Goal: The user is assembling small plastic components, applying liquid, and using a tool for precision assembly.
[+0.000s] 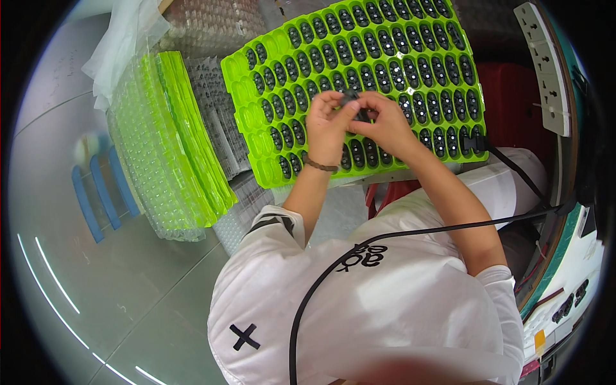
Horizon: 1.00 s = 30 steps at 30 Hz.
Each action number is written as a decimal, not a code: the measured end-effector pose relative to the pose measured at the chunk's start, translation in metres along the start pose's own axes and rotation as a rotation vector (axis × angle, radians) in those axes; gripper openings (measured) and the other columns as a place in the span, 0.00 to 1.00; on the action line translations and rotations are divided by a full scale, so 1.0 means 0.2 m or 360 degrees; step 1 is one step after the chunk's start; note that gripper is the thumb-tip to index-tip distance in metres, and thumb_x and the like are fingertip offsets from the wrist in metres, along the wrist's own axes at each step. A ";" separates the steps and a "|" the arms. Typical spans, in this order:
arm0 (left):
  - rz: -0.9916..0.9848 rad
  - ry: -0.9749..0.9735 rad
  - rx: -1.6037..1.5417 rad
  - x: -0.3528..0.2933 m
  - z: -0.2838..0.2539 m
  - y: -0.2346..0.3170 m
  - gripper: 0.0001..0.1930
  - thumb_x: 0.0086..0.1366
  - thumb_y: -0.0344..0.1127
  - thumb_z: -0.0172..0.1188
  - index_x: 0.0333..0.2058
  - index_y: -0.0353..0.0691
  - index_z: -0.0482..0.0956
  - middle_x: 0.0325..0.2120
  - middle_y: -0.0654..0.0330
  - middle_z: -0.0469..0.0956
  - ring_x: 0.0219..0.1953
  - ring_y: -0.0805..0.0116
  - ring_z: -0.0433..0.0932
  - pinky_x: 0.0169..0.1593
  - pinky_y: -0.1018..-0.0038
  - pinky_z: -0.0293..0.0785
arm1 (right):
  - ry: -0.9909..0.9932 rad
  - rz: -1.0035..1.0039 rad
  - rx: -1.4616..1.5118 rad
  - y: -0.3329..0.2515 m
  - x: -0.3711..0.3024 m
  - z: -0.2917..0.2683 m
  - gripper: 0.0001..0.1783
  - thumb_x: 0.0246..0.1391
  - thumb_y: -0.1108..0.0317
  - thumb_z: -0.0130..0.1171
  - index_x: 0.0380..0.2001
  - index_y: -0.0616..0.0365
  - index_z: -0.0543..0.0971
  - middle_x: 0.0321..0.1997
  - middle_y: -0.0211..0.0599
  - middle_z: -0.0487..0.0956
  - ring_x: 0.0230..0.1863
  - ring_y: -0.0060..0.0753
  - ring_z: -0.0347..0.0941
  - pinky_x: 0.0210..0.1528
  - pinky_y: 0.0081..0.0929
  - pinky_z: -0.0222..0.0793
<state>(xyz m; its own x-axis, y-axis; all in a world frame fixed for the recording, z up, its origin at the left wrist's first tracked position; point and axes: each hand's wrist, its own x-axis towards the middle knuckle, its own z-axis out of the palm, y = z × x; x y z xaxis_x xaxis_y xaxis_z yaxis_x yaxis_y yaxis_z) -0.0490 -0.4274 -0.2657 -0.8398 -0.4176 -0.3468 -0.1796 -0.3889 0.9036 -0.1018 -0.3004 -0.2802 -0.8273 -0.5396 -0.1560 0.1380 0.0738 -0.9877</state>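
Note:
Over the middle of a bright green tray (277, 45), my left hand (327, 125) and my right hand (388, 125) meet at the fingertips. Both are closed around a small black part (350, 97); my fingers hide most of it, so its exact kind cannot be made out. Rows of black oval parts (398, 76) with small shiny dots fill most of the tray's pockets. A few pockets near its left end hold nothing. A brown bracelet (321, 166) circles my left wrist.
Left of the tray stands a stack of green trays (192, 141) with clear plastic (151, 147) around it. A black cable (410, 231) crosses in front of my body. At the right are a white power strip (544, 70) and a black connector (475, 142) over the tray's edge.

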 end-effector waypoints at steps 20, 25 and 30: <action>0.0241 0.0689 0.2149 1.12 -0.59 0.25 0.18 0.45 0.44 0.76 0.29 0.39 0.84 0.29 0.54 0.84 0.32 0.58 0.83 0.40 0.63 0.78 | 0.0243 0.0355 0.0507 0.08 0.53 0.24 0.19 0.43 0.74 0.72 0.41 0.65 0.80 0.38 0.33 0.80 0.39 0.24 0.75 0.44 0.23 0.72; 0.0164 0.0628 0.2343 1.12 -0.58 0.26 0.20 0.46 0.49 0.75 0.31 0.39 0.85 0.27 0.58 0.84 0.30 0.62 0.83 0.39 0.67 0.77 | 0.0419 0.0387 0.0508 0.11 0.59 0.32 0.20 0.41 0.70 0.74 0.39 0.64 0.80 0.35 0.33 0.80 0.35 0.24 0.76 0.40 0.23 0.73; 0.0433 0.0646 0.2148 1.08 -0.62 0.26 0.16 0.52 0.43 0.73 0.30 0.36 0.83 0.25 0.57 0.83 0.30 0.60 0.82 0.38 0.65 0.77 | 0.0454 0.0386 0.0523 0.10 0.56 0.34 0.18 0.42 0.67 0.74 0.35 0.63 0.79 0.32 0.32 0.80 0.32 0.24 0.76 0.38 0.22 0.73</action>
<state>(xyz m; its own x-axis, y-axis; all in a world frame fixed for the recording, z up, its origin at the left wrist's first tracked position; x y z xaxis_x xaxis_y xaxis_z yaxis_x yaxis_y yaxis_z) -0.1770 -0.6390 -0.3254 -0.7662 -0.6417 0.0336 -0.5731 0.7061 0.4160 -0.1542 -0.4167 -0.3172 -0.8598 -0.2852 -0.4236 0.4714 -0.1239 -0.8732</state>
